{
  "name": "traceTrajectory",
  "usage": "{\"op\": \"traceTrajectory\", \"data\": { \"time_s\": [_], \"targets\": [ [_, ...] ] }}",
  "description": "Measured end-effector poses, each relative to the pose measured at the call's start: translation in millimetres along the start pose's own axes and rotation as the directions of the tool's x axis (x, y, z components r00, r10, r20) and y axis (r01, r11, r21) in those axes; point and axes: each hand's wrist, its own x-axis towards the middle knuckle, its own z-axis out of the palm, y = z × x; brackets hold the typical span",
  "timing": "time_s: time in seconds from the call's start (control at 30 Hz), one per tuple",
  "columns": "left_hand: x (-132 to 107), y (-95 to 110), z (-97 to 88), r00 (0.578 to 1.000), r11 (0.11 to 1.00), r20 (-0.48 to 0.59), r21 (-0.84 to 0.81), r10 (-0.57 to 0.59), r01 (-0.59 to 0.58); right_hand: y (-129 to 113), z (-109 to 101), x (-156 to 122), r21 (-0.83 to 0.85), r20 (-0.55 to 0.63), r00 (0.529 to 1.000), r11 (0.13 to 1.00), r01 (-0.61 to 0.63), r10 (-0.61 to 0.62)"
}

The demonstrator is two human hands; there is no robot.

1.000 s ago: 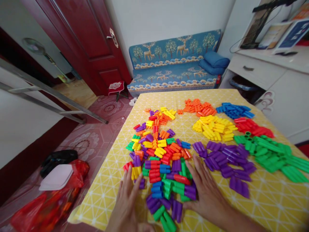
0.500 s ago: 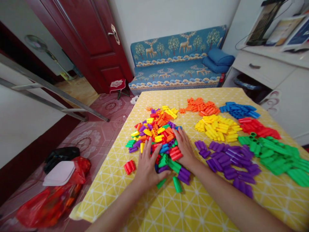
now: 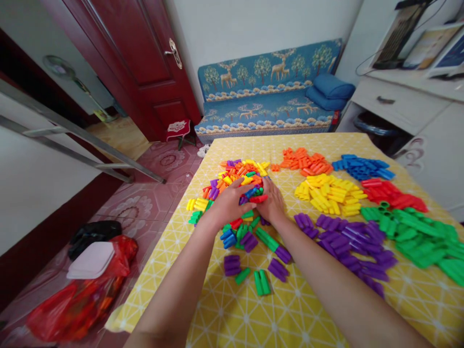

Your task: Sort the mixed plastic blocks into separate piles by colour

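A mixed heap of small ribbed plastic building pieces [image 3: 235, 171] in several colours lies on the yellow patterned tablecloth [image 3: 246, 314]. Across its near left part reaches my left hand [image 3: 229, 202], fingers stretched and thumb apart. My right hand [image 3: 271, 200] rests along the heap's right side, fingers extended, with a red piece [image 3: 258, 198] by its thumb side. Neither hand visibly grasps a piece, though some fingertips are hidden. Nearer me lie loose pieces: a green pair [image 3: 261, 282], a purple piece [image 3: 232, 265], a blue piece [image 3: 228, 239] and a joined green-and-purple strip [image 3: 268, 239].
Single-colour heaps spread over the right side: orange [image 3: 306, 162], blue [image 3: 362, 166], yellow [image 3: 329, 193], red [image 3: 393, 193], purple [image 3: 348, 239] and green [image 3: 416, 237]. A patterned sofa [image 3: 253, 113] stands beyond the table. Red plastic bags [image 3: 76, 309] lie on the floor at left.
Both hands have moved forward, away from me, and the left also slightly right, pushing into the heap. Several purple, green and blue pieces now show spread out on the near side.
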Motion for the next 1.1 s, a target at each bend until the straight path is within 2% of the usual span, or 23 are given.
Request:
{"op": "traceTrajectory", "data": {
  "time_s": [0.07,0.1,0.13,0.2,0.23,0.3,0.33,0.37,0.43,0.5,0.6,0.7,0.77,0.83,0.93,1.03,1.1],
  "targets": [
    [-11.3,-7.1,-17.8,0.996,0.999,-0.079,-0.030,-0.037,0.034,1.0,-0.9,-0.8,0.010,0.009,1.000,1.000,0.019,-0.019],
    [-19.5,-16.4,-24.1,0.980,0.993,-0.163,-0.044,-0.115,0.109,1.8,-1.6,-1.7,0.015,0.015,0.999,0.999,0.037,-0.037],
    [-28.8,-29.5,-28.1,0.945,0.980,-0.260,-0.049,-0.197,0.191,2.7,-2.5,-2.8,0.027,0.015,0.998,0.998,0.063,-0.063],
    [-48.1,-64.0,-28.5,0.823,0.935,-0.468,-0.015,-0.320,0.355,4.9,-4.0,-4.2,0.092,-0.018,0.993,0.989,0.114,-0.113],
    [-56.6,-82.9,-25.2,0.779,0.903,-0.512,0.013,-0.363,0.430,5.9,-4.5,-4.4,0.145,-0.046,0.992,0.982,0.125,-0.120],
    [-68.4,-116.5,-13.5,0.738,0.845,-0.488,-0.001,-0.467,0.534,7.4,-5.2,-3.9,0.254,-0.099,0.990,0.959,0.123,-0.100],
    [-70.7,-128.6,-6.4,0.732,0.825,-0.450,-0.021,-0.513,0.565,7.6,-5.4,-3.4,0.295,-0.115,0.990,0.948,0.118,-0.088],
    [-70.4,-136.5,0.7,0.747,0.831,-0.423,-0.026,-0.513,0.556,7.4,-5.7,-2.9,0.319,-0.123,0.989,0.940,0.118,-0.083],
    [-62.1,-139.3,12.7,0.818,0.883,-0.345,-0.088,-0.461,0.460,5.8,-6.1,-2.5,0.314,-0.117,0.987,0.939,0.141,-0.110],
    [-46.3,-128.0,20.1,0.878,0.918,-0.272,-0.165,-0.395,0.361,2.8,-6.5,-3.1,0.269,-0.078,0.986,0.950,0.162,-0.146],
    [-18.6,-97.3,24.5,0.898,0.929,-0.247,-0.171,-0.364,0.329,-2.1,-6.2,-5.2,0.183,-0.007,0.989,0.972,0.145,-0.146],
    [2.1,-63.8,26.1,0.949,0.971,-0.224,-0.142,-0.222,0.194,-4.1,-4.7,-6.3,0.119,-0.004,0.989,0.981,0.150,-0.151],
    [7.9,-43.3,26.0,0.981,0.989,-0.157,-0.107,-0.116,0.100,-3.2,-3.6,-6.0,0.105,-0.029,0.987,0.981,0.161,-0.159],
    [6.5,-25.2,24.3,0.996,0.997,-0.084,-0.083,-0.013,0.006,-1.0,-3.1,-5.6,0.126,-0.043,0.987,0.979,0.161,-0.156],
    [-8.5,-2.7,19.8,0.995,0.988,-0.016,-0.121,0.096,-0.097,2.3,-3.6,-6.3,0.217,-0.062,0.987,0.964,0.156,-0.145],
    [-34.5,18.0,21.0,0.995,0.980,-0.037,-0.169,0.096,-0.101,3.5,-4.3,-7.3,0.376,-0.116,0.991,0.921,0.106,-0.067],
    [-53.5,32.9,29.0,0.996,0.979,-0.045,-0.184,0.083,-0.090,3.2,-4.6,-6.7,0.476,-0.121,0.993,0.877,0.056,0.002]
  ]
}}
